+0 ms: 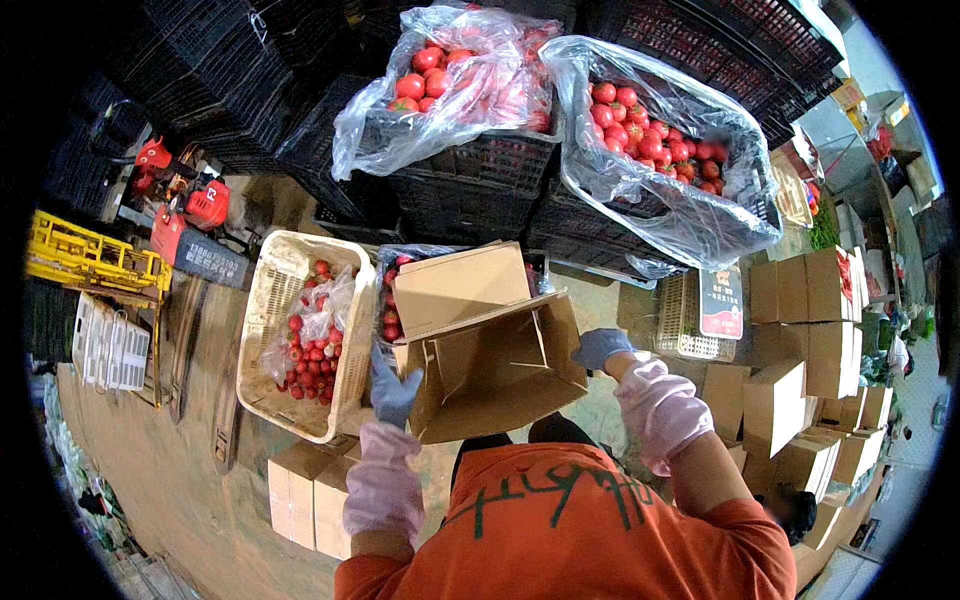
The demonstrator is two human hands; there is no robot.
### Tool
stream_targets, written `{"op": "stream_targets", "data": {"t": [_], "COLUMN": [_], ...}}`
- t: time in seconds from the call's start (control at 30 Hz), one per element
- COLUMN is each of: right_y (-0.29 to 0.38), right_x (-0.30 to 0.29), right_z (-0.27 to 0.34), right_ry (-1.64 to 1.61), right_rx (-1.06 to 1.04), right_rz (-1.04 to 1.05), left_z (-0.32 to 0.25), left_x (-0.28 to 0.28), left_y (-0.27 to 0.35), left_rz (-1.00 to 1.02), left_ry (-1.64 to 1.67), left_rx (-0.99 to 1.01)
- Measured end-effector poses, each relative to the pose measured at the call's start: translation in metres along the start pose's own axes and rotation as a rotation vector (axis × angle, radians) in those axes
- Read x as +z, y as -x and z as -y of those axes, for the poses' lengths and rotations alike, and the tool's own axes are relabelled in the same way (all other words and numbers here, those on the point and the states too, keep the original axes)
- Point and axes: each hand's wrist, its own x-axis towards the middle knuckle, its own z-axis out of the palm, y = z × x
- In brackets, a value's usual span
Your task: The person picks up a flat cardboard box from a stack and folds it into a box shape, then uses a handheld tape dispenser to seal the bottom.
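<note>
An open cardboard box, its inside facing up toward me, is held between my gloved hands. My left hand presses on its left side, the thumb apart from the fingers. Around the right edge closes my right hand. Directly beyond stands a cardboard piece or second box, partly covering a crate of tomatoes. Left of my left hand is a cream plastic basket with tomatoes and clear film in it. Two film-lined black crates heaped with tomatoes stand farther back.
Cardboard boxes are stacked at the right, and more boxes lie at lower left. Black crates rise behind. A red machine, a yellow metal frame and pallet-jack forks occupy the left floor.
</note>
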Motion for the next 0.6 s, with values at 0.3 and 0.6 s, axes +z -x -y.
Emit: {"op": "stream_targets", "data": {"t": [0.3,0.6], "right_y": [0.005,0.008], "right_x": [-0.011,-0.005], "right_z": [0.014,0.11], "right_ry": [0.151,0.258], "right_rx": [-0.033,-0.206], "right_rz": [0.097,0.175], "left_z": [0.043,-0.013], "left_x": [0.017,0.047], "left_y": [0.03,0.031], "left_rz": [0.19,0.411], "left_ry": [-0.145,-0.269], "left_rx": [-0.057,-0.285]}}
